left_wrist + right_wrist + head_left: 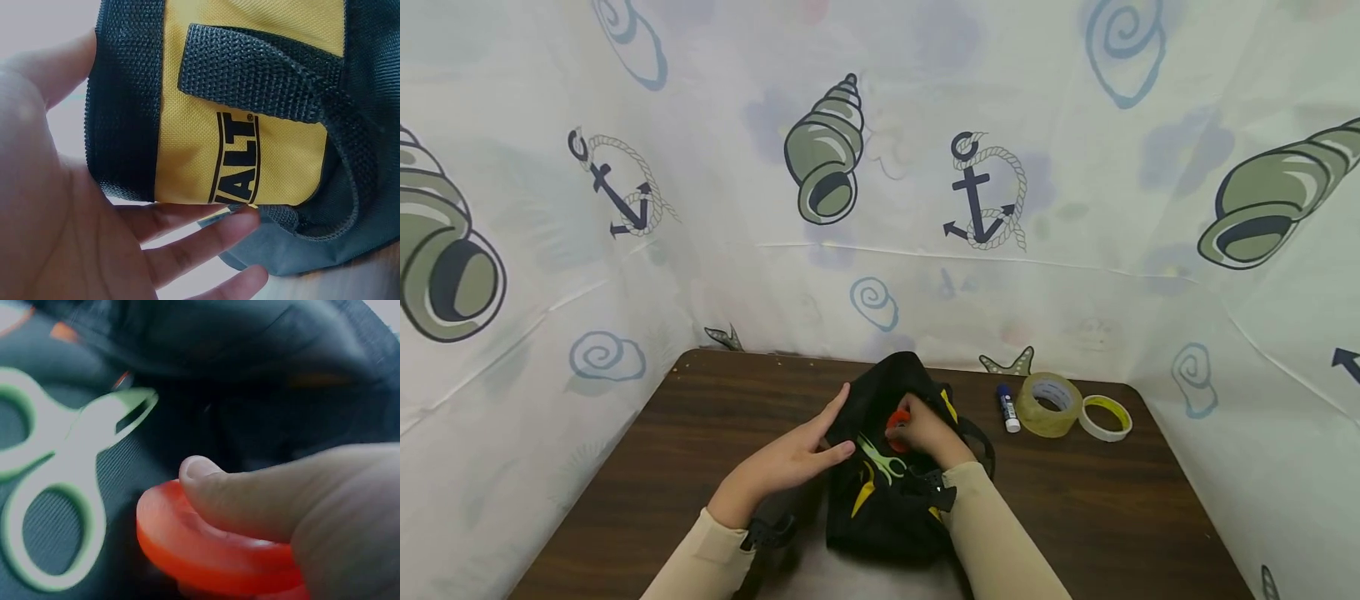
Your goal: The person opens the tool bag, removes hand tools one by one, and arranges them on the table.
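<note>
A black tool bag (880,525) with yellow panels stands with its mouth open in the head view. My left hand (786,462) holds the bag's left side by its rim, thumb near the opening. The left wrist view shows its fingers (200,247) beside the yellow end panel (294,159), which has a black strap loop (250,72). Inside the bag, my right hand (925,429) grips a red tape roll (206,556), thumb laid over its hollow; its other fingers are hidden. Light green scissors (75,437) lie beside the roll on the black fabric.
Right of the bag on the brown table (1112,517) are a blue-and-white marker (1008,408), a wide roll of clear tape (1037,417) and a narrow white tape roll (1105,432). A patterned curtain (910,275) hangs behind the table's back edge.
</note>
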The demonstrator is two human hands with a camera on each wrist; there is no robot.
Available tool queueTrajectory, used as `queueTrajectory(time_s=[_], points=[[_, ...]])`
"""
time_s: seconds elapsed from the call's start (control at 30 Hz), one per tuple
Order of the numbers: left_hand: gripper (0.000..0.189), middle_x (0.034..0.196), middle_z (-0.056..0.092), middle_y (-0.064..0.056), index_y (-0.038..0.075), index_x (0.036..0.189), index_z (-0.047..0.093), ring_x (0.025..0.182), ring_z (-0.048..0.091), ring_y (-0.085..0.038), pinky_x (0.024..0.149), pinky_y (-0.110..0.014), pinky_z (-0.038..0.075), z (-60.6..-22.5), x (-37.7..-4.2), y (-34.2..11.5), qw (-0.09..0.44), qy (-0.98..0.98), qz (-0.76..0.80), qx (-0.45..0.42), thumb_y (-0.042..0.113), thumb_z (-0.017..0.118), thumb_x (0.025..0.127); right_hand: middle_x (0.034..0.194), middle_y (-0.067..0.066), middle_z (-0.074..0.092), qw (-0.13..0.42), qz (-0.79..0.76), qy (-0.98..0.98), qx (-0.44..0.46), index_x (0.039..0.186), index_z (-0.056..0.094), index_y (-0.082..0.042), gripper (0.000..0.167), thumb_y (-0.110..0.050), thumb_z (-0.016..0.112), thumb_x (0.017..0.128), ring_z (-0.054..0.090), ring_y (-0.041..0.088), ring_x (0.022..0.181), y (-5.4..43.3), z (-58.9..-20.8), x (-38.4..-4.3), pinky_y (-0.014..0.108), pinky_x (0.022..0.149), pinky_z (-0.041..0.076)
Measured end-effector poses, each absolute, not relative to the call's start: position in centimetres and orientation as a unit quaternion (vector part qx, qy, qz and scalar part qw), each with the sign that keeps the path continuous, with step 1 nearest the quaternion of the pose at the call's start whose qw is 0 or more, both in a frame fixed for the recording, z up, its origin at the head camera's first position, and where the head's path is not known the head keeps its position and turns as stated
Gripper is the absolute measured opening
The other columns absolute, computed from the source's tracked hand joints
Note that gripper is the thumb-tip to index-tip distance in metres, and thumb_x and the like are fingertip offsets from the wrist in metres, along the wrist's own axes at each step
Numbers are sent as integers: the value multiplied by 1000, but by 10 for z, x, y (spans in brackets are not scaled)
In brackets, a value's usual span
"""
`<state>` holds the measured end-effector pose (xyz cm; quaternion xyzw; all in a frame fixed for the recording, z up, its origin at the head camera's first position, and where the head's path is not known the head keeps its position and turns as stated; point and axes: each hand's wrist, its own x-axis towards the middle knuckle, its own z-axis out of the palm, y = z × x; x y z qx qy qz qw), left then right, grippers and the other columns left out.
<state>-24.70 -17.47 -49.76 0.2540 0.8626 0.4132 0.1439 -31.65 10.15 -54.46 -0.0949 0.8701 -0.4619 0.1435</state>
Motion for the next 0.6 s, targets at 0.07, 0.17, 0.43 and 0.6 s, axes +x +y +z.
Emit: queueTrajectory(time_s=[0.07,0.17,0.43,0.6], points=[[90,184,0,11,46,174,-7,164,35,-32,127,-64,37,-498,-247,-175,146,861,416,252,53,57,112,96,11,60,136,-456,871,-120,128,55,-2,35,-10,76,101,55,22,74,103,-537,-314,34,64,46],[89,184,3,10,46,174,-6,161,40,-33,127,-64,37,-499,-247,-175,145,860,420,249,52,58,112,102,11,64,120,-440,875,-163,135,59,-5,34,-10,72,104,59,22,78,105,-523,-310,34,69,50],[89,184,6,9,50,173,-6,148,56,-29,124,-63,42,-501,-249,-177,151,861,421,242,52,58,112,98,1,73,87,-432,870,-223,120,69,-15,22,-22,79,103,66,20,77,118,-481,-293,34,71,59],[89,184,5,8,46,174,-6,140,62,-27,121,-62,46,-501,-249,-176,153,859,423,244,53,57,112,98,-5,75,54,-427,853,-294,120,67,-21,21,-24,78,103,66,16,74,132,-461,-278,32,70,61]])
